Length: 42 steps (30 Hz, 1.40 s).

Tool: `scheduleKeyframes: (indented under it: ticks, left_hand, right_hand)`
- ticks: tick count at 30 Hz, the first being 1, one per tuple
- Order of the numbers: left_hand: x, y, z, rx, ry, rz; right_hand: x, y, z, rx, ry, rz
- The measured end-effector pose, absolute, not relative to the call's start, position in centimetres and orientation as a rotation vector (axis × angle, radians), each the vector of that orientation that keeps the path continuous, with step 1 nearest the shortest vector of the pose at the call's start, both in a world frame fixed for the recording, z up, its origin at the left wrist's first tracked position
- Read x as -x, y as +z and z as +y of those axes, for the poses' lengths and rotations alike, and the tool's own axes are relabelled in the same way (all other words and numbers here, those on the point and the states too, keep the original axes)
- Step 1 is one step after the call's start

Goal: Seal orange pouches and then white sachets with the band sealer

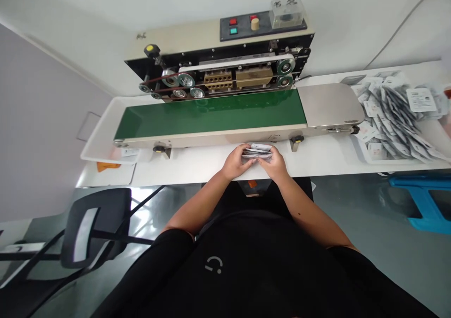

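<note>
Between my two hands is a small stack of flat white and grey packets (257,152), held at the table's front edge. My left hand (235,163) grips the stack's left end, fingers curled behind and thumb in front. On the right end my right hand (276,164) closes in the same way. Just beyond them stands a band sealing machine (218,41) with a green conveyor belt (211,116). The packets' print is too small to read.
A white bin (369,156) heaped with similar packets (394,116) stands at the right. Left of the belt is a translucent tray (102,135). A black chair (116,205) is at the lower left, a blue stool (423,200) at the right. A metal plate (327,104) extends the conveyor.
</note>
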<state>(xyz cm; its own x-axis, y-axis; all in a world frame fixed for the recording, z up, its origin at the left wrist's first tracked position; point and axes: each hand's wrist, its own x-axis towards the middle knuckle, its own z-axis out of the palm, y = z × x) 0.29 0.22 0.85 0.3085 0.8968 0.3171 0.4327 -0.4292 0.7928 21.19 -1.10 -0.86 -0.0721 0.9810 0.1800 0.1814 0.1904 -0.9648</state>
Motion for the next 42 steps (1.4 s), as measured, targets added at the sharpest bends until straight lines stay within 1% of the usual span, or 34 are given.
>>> scheduleKeyframes:
  ticks: [3,8,14,18,22,28,30,37,39,42]
  left_hand:
    - [-0.3,1.3,0.4,-2.038,1.036,1.123]
    - [-0.6,2.0,0.9,-2.052,1.012,1.096]
    - [-0.6,2.2,1.0,-2.061,1.004,1.061]
    - [-0.7,2.1,1.1,-2.019,0.977,1.092]
    - [-0.7,2.0,1.2,-1.981,0.948,1.110]
    - [-0.4,1.5,1.0,-1.826,0.991,1.160]
    - [-0.3,1.3,1.0,-1.802,1.001,1.160]
    - [-0.3,1.0,1.0,-1.801,1.012,1.148]
    - [-0.3,1.1,1.0,-1.814,0.997,1.154]
    - [-0.3,1.2,1.0,-1.822,0.986,1.148]
  right_hand:
    - [-21.1,-0.4,-0.8,1.156,0.983,-1.458]
    - [-21.3,0.1,-0.7,1.161,1.043,-1.472]
    - [-21.5,0.6,-1.4,1.184,0.972,-1.449]
    - [-21.7,0.4,-1.3,1.130,0.982,-1.424]
    - [-22.0,-0.4,-0.9,1.171,0.942,-1.430]
    - [-22.1,-1.1,-0.8,1.169,1.168,-1.223]
    - [-22.0,-1.1,-0.9,1.160,1.197,-1.128]
    - [-21.7,-0.2,-2.6,1.149,1.035,-0.996]
    - [-21.9,1.2,-3.2,1.155,0.932,-1.015]
    - [-23.1,5.2,-2.9,1.153,0.784,-1.052]
